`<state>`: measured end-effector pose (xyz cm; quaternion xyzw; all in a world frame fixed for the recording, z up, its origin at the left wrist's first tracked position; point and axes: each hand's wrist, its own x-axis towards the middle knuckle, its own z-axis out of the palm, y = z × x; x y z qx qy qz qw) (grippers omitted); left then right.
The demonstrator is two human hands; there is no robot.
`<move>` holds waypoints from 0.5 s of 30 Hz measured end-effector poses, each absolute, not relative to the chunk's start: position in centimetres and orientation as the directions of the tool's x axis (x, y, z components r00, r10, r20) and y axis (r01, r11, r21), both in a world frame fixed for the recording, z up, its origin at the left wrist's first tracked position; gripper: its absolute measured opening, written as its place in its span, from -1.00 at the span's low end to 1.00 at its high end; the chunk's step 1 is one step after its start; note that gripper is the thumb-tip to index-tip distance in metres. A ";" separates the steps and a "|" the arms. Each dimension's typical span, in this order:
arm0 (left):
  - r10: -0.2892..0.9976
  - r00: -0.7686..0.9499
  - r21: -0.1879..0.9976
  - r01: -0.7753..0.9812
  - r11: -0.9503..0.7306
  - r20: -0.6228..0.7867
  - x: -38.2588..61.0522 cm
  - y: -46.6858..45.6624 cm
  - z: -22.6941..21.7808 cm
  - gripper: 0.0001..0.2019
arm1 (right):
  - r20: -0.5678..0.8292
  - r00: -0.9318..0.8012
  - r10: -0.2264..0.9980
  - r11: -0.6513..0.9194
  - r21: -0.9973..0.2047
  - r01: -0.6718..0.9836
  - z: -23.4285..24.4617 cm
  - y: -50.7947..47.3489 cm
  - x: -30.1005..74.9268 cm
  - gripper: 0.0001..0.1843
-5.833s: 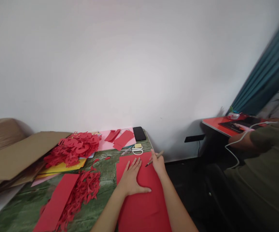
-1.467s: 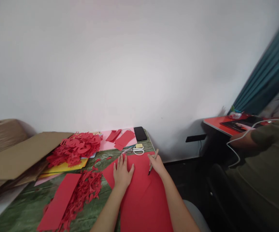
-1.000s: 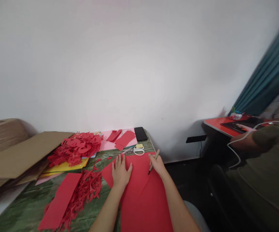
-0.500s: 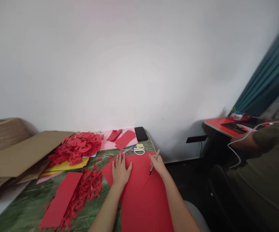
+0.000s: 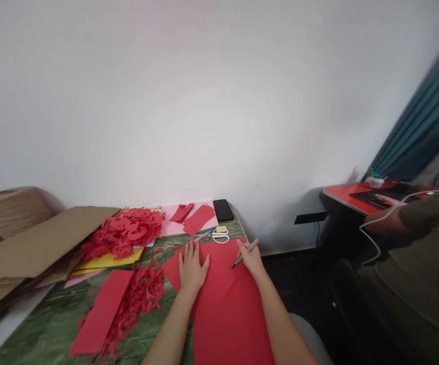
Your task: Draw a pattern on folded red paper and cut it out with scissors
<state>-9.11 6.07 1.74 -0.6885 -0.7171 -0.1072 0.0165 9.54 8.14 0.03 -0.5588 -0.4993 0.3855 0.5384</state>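
A large red sheet of paper [image 5: 227, 314] lies along the table edge in front of me, with a faint slanting line on it. My left hand [image 5: 193, 268] rests flat on the sheet's left part, fingers spread. In my right hand [image 5: 252, 257] is a pen [image 5: 244, 252] with a tan barrel and dark tip, held slanted. Its tip points left and is at or just above the red paper; I cannot tell whether it touches. White-handled scissors [image 5: 220, 236] lie just beyond the sheet, with a small yellow block [image 5: 221, 229] by the handles.
Left are red paper cutouts [image 5: 128, 228], a red strip [image 5: 101, 312] over scraps, cardboard [image 5: 40, 243] and a twine spool [image 5: 14, 208]. A phone [image 5: 223, 210] and pink sheet [image 5: 170, 228] lie at the back. A person [image 5: 417, 274] sits right, near a red table [image 5: 341, 195].
The pen has tipped flatter in my right hand, and its tip has moved up and left, away from the drawn line. My left hand stays flat on the paper. The view has shifted slightly.
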 end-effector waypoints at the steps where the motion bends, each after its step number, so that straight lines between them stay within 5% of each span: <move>1: 0.984 -0.047 0.131 0.991 0.025 0.169 -9.1 6.0 1.8 -0.43 | 0.127 0.199 0.972 0.101 -0.985 0.137 0.4 7.9 9.4 -0.52; 8: 0.993 -0.027 0.170 0.985 0.007 0.115 -7.6 4.2 2.7 -0.46 | 0.254 0.039 0.967 0.245 -0.956 0.160 4.7 4.9 8.0 -0.52; 13: 0.979 0.170 0.378 0.904 -0.199 0.108 -6.3 2.6 2.3 -0.55 | 0.327 -0.087 0.941 0.339 -0.910 0.239 5.2 -1.7 7.6 -0.70; 15: 0.956 0.192 0.479 0.833 -0.278 0.221 -6.5 2.4 2.0 -0.54 | 0.387 -0.260 0.885 0.461 -0.810 0.363 4.0 -4.5 7.4 -0.39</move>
